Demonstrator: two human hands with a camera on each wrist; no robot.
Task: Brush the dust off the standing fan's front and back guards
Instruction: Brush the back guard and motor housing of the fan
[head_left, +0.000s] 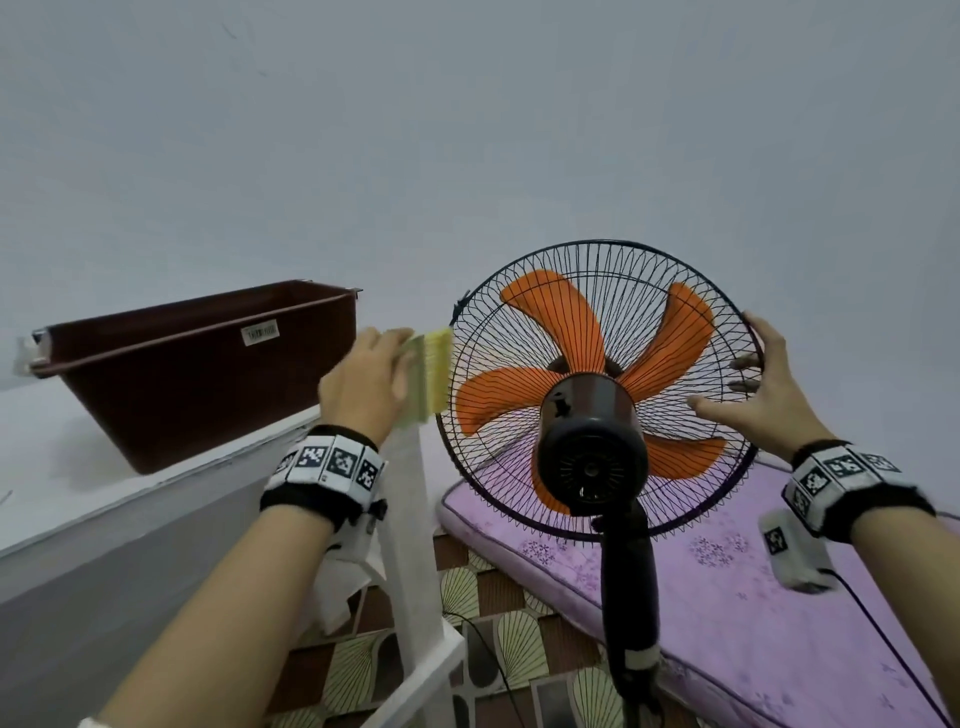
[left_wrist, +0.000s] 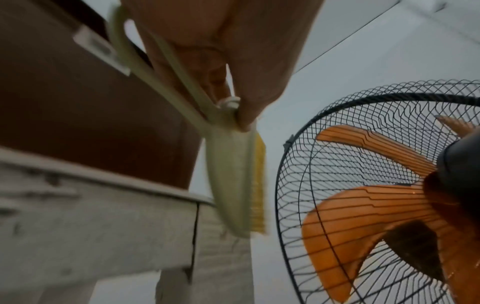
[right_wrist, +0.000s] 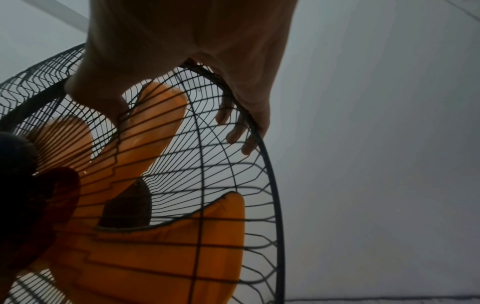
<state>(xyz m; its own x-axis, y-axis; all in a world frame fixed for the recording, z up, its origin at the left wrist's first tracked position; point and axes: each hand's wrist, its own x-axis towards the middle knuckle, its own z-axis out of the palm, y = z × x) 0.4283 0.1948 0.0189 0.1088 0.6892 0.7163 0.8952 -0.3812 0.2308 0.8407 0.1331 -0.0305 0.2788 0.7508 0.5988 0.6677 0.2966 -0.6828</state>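
The standing fan shows its back: black wire back guard (head_left: 670, 291), orange blades (head_left: 561, 322), dark motor housing (head_left: 592, 457) on a black pole. My left hand (head_left: 363, 374) grips a pale green brush (head_left: 426, 374) with yellow bristles (left_wrist: 258, 185), held just left of the guard's rim; in the left wrist view a small gap shows between bristles and rim. My right hand (head_left: 758, 374) grips the guard's right rim (right_wrist: 267, 164): thumb on the back guard, fingers (right_wrist: 233, 131) curled round to the front guard.
A brown plastic tub (head_left: 197, 364) sits on a white ledge (head_left: 130, 493) at the left. A white post (head_left: 410, 545) stands under my left hand. A purple mattress (head_left: 753, 597) lies behind the fan, on patterned floor (head_left: 488, 623). A black cable (head_left: 883, 634) runs from my right wrist.
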